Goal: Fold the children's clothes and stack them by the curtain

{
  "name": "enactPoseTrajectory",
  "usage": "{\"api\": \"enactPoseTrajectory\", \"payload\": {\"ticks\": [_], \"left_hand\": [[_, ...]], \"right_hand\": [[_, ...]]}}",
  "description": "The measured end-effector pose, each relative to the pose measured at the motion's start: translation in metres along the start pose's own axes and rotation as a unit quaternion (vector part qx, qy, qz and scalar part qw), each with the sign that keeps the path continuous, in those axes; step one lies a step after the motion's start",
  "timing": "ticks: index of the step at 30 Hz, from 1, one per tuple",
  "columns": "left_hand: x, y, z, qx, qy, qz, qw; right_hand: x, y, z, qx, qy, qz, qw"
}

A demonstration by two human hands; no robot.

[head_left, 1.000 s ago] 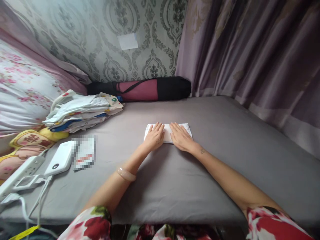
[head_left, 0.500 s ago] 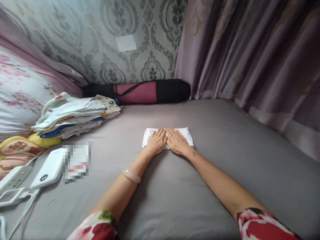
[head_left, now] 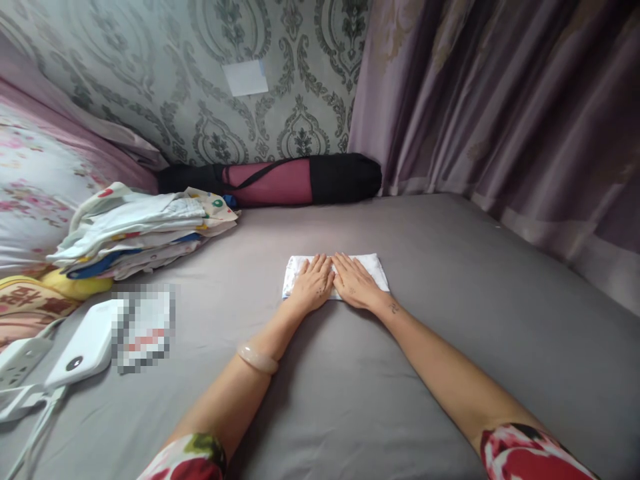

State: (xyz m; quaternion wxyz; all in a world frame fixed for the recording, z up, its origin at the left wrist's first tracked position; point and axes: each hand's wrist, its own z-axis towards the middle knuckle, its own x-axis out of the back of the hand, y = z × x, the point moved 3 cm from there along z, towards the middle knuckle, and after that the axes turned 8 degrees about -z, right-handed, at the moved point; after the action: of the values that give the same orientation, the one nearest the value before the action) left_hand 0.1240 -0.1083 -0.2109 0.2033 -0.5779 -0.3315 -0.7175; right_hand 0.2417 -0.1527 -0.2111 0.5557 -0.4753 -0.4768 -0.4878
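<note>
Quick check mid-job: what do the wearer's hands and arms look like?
Left hand and right hand: no gloves. Left sleeve is white, red and green; right sleeve red, pink and white. Pale, rounded bracelet on the left arm; dark markings near the right wrist.

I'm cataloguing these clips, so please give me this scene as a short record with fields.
Item: folded white cloth, lying flat
Surface: grey sheet
Left hand: palm down on the cloth, fingers extended
Right hand: palm down on the cloth, close beside the left
Worn: pale bracelet, left forearm
Left side: stacked clothes, white power strip
Back: maroon-and-black bag along the patterned wall
</note>
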Motion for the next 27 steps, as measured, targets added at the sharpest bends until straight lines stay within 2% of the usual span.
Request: {"api": "enactPoseTrajectory", "payload": {"ticks": [6,11,15,20,27], "left_hand": [[0.005,0.0,0.002,-0.008,0.071,0.024,0.997],[-0.006,-0.007,0.002,0.012,0.016,0.02,1.0],[-0.008,-0.008,0.002,0.018,-0.002,0.021,1.0],[-0.006,-0.007,0.002,0.017,0.01,0.017,1.0],[0.005,-0.003,0.0,0.007,0.055,0.029,0.998]], "right_hand": [[0.008,-0.003,0.001,-0.006,0.045,-0.018,0.999],[-0.004,-0.002,0.004,0.016,0.019,-0.008,1.0],[-0.009,0.0,0.004,0.019,0.022,-0.006,1.0],[-0.007,-0.001,0.004,0.015,0.022,-0.004,1.0],[0.005,0.003,0.004,-0.014,0.043,-0.023,0.999]]}}
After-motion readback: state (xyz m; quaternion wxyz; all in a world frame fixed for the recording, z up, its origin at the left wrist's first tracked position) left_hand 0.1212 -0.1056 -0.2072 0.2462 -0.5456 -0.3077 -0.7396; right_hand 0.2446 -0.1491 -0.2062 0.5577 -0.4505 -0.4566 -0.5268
